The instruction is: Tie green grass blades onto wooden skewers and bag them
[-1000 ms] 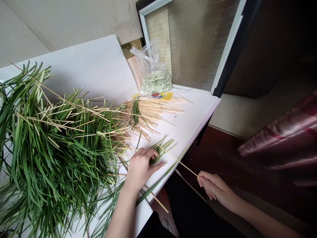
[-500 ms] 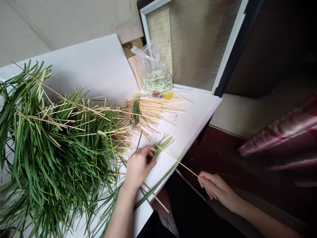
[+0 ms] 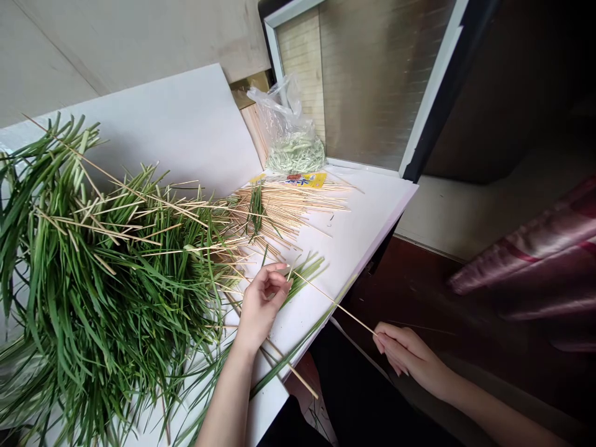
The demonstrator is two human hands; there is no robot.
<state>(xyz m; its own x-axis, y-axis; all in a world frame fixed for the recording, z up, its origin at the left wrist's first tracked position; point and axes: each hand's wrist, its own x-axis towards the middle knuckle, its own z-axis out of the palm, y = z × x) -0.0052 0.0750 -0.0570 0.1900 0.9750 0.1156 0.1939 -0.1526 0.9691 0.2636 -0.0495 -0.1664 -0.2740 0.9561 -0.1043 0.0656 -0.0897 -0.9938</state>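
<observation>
A white bench [image 3: 335,248] runs along a beige wall [image 3: 116,37], with a white board [image 3: 172,130] leaning behind it and a framed glass panel [image 3: 372,81] at its far end. Dark wooden floor [image 3: 395,279] and a pink satin cloth [image 3: 535,261] lie off to the right. A big heap of long green leaves [image 3: 102,267], stuck through with thin sticks, covers the left of the bench. It runs into a spread of bamboo skewers [image 3: 288,208], below a yellow packet [image 3: 302,180] and a plastic bag of pale green pieces [image 3: 288,136]. A small tuft of leaves [image 3: 305,270] lies just beyond the left hand [image 3: 263,304], which is raised, half open and curled, holding nothing that I can see. The right hand [image 3: 405,352], beyond the bench edge, pinches the end of a long bamboo skewer [image 3: 333,301] that slants across toward the tuft.
</observation>
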